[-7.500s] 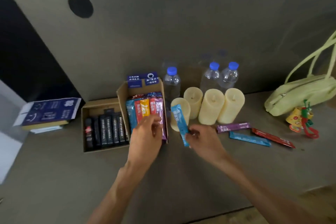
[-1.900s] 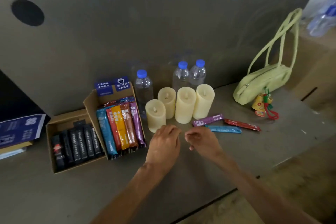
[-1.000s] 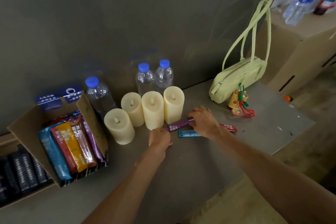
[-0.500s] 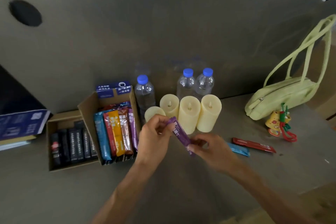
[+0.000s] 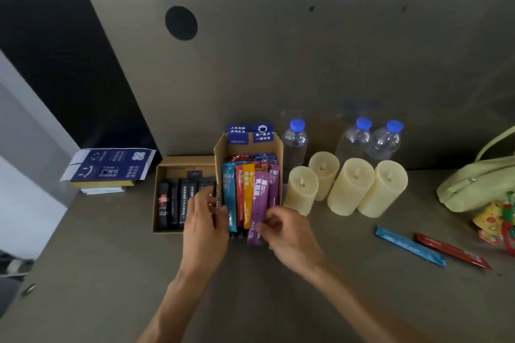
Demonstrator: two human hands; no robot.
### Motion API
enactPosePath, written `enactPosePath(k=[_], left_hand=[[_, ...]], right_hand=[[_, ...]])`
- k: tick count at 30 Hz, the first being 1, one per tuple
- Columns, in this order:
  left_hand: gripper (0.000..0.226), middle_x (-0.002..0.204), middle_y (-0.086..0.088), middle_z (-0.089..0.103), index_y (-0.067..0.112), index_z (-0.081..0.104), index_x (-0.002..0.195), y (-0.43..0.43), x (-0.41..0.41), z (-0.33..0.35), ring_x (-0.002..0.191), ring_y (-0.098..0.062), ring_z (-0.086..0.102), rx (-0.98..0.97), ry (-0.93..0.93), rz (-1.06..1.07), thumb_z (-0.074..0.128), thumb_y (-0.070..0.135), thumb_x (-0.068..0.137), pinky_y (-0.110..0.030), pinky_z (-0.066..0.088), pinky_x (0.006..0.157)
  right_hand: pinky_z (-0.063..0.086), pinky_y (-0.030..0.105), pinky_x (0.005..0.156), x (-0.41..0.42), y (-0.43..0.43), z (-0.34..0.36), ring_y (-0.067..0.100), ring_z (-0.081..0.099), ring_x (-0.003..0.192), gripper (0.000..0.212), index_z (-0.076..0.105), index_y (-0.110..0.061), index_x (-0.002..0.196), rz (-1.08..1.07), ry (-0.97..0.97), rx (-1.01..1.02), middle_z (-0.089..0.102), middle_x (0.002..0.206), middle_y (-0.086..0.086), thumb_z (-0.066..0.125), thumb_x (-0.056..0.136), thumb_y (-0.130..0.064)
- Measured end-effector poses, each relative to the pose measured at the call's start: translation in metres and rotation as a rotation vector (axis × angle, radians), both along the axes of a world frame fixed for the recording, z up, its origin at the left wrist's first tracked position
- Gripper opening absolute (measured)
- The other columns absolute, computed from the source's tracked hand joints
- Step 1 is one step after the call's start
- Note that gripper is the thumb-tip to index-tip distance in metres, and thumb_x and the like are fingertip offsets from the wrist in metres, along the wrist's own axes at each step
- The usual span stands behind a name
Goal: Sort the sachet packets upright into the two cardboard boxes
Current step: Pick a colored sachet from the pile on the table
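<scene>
A tall cardboard box (image 5: 276, 147) holds several coloured sachets (image 5: 230, 192) standing upright. Left of it, a low cardboard box (image 5: 184, 160) holds several black sachets (image 5: 172, 200). My right hand (image 5: 289, 234) pinches the lower end of a purple sachet (image 5: 260, 198), which stands at the front of the tall box against the other packets. My left hand (image 5: 204, 220) grips the tall box's front left wall, thumb on the inside by the blue packet. A blue sachet (image 5: 409, 245) and a red sachet (image 5: 451, 250) lie flat on the table to the right.
Several cream candles (image 5: 351, 186) stand right of the tall box, with three water bottles (image 5: 295, 142) behind them. A pale green handbag (image 5: 479, 186) with a charm (image 5: 498, 220) sits at the far right. A blue booklet (image 5: 111, 164) lies at the left.
The purple sachet, held in the air between both hands half a second ago, now stands in the tall box. My left hand has let go of it and moved to the box's wall.
</scene>
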State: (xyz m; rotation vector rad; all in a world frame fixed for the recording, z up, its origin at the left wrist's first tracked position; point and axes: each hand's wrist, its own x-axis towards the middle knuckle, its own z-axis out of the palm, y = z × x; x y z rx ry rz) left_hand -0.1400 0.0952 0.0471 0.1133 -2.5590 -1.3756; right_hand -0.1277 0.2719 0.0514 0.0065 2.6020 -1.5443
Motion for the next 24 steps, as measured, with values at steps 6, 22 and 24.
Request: enactPosePath(k=[6,22,24], left_hand=[[0.056,0.137,0.008,0.05,0.022,0.033,0.151,-0.009,-0.005,-0.018,0.122,-0.005,0.051,0.01,-0.049,-0.16,0.049,0.009,0.099,-0.034,0.052,0.099],[0.093,0.142,0.0,0.037,0.02,0.009,0.155,-0.003,-0.01,-0.043,0.133,-0.012,0.038,-0.102,-0.018,-0.169,0.073,0.021,0.088,-0.032,0.041,0.109],[0.094,0.144,0.0,0.037,0.019,0.009,0.156,-0.004,-0.012,-0.044,0.135,-0.012,0.036,-0.105,-0.029,-0.176,0.073,0.021,0.087,-0.035,0.039,0.113]], right_hand=[[0.059,0.027,0.071,-0.028,-0.042,-0.006,0.006,0.068,0.079,0.01,0.06,-0.022,0.093,-0.099,0.067,0.165,0.07,0.088,-0.009,0.069,0.089,-0.021],[0.054,0.021,0.065,-0.04,-0.052,-0.017,0.011,0.068,0.083,0.009,0.062,-0.019,0.083,-0.147,0.111,0.321,0.07,0.09,-0.006,0.069,0.089,-0.02],[0.054,0.023,0.067,-0.044,-0.053,-0.009,0.011,0.068,0.083,0.012,0.058,-0.021,0.085,-0.139,0.165,0.341,0.071,0.092,-0.005,0.067,0.092,-0.024]])
